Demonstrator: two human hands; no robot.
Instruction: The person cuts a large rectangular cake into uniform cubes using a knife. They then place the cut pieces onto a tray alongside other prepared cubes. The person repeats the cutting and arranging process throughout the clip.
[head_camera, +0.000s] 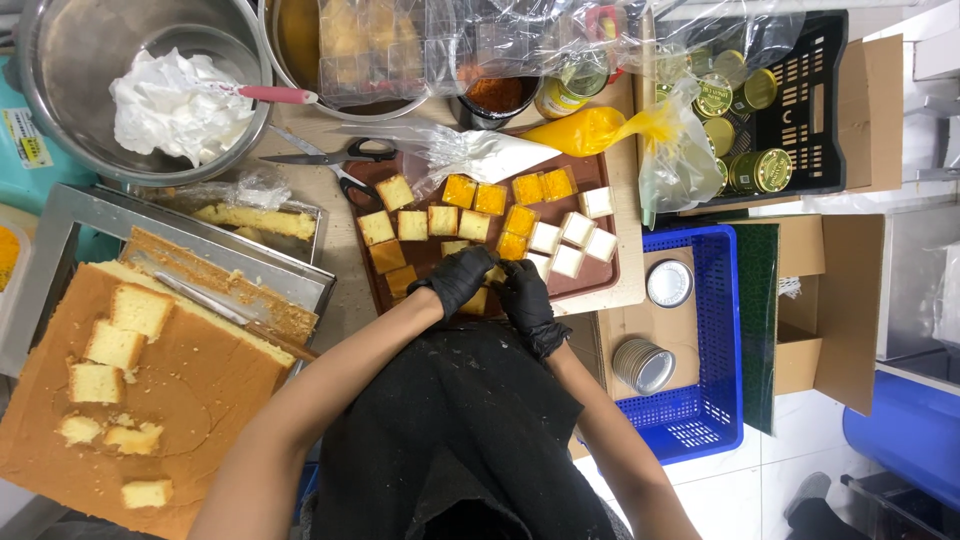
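My left hand (458, 277) and right hand (524, 296), black-gloved, close together on one cake square (487, 290) at near edge of brown tray (606, 262), steadying it. Other squares beyond fingertips; piping bags (520, 152) farther ahead.

white tile floor (770, 490) at right w/ blue crate (715, 400), cardboard box (850, 300), blue bin (905, 440).
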